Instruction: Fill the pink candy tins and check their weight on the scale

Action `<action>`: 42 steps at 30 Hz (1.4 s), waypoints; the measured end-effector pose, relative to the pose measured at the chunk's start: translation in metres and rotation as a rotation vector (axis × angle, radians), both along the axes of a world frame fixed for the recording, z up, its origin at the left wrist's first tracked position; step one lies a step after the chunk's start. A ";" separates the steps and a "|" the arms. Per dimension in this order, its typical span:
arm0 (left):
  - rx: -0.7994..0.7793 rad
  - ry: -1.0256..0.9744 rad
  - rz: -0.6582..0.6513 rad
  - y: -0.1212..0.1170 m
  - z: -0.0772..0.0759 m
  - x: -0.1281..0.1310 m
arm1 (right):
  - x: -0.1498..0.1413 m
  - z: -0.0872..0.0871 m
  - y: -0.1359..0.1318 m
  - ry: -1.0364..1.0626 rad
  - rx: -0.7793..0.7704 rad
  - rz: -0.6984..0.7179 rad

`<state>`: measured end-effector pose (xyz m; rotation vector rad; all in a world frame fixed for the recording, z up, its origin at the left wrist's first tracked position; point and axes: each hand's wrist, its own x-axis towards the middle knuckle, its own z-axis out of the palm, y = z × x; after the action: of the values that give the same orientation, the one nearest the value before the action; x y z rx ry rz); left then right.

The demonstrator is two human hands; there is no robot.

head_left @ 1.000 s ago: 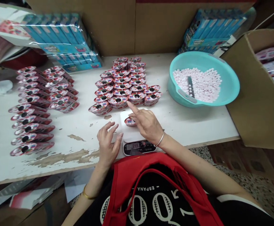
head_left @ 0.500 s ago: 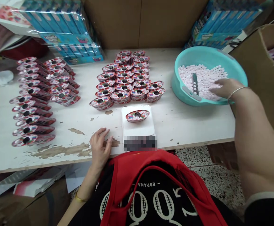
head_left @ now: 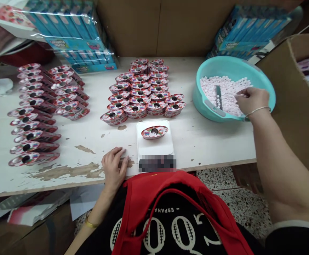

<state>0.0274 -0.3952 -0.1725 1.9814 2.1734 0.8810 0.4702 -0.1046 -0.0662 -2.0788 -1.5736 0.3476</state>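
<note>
Your right hand (head_left: 253, 101) is hovering over the white pellets (head_left: 224, 89) in the turquoise bowl (head_left: 263, 76), right of the frame, fingers bunching; I cannot tell whether they are gripping anything. Your left hand (head_left: 114, 165) is resting loosely open, holding nothing, on the bench (head_left: 212, 145), lower centre, while one red container (head_left: 160, 131) is sitting on the white scale (head_left: 155, 148), mid-frame.

I see a turquoise basin (head_left: 262, 77), pale pink pellets (head_left: 230, 88) and a white scale (head_left: 156, 147). My feed shows red-and-white packs (head_left: 135, 111), a red apron (head_left: 135, 187), a speckled floor (head_left: 241, 200).
</note>
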 end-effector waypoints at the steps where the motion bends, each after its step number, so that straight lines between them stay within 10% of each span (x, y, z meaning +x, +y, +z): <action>1: -0.001 0.000 0.000 0.000 0.000 0.000 | -0.014 0.008 -0.011 0.148 0.054 0.058; 3: -0.009 -0.002 0.005 0.000 0.000 0.000 | -0.053 0.027 -0.039 0.467 0.108 0.271; 7: -0.014 -0.008 0.012 0.000 -0.001 0.000 | -0.143 0.052 -0.095 0.433 0.050 0.761; 14: 0.010 -0.021 -0.003 -0.001 -0.002 -0.001 | -0.208 0.030 -0.118 0.074 -0.031 1.160; 20: 0.001 -0.052 0.003 -0.001 -0.002 -0.001 | -0.212 0.032 -0.116 0.169 -0.052 1.103; 29: -0.031 -0.079 0.039 -0.002 0.000 0.002 | -0.164 0.022 -0.114 1.228 -0.462 0.456; 42: -0.010 -0.046 0.027 0.001 0.001 0.002 | -0.141 -0.002 -0.139 1.241 -0.451 0.285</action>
<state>0.0297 -0.3946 -0.1719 1.9118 2.1800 0.9077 0.3296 -0.2440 -0.0679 -1.2924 -0.9839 1.7924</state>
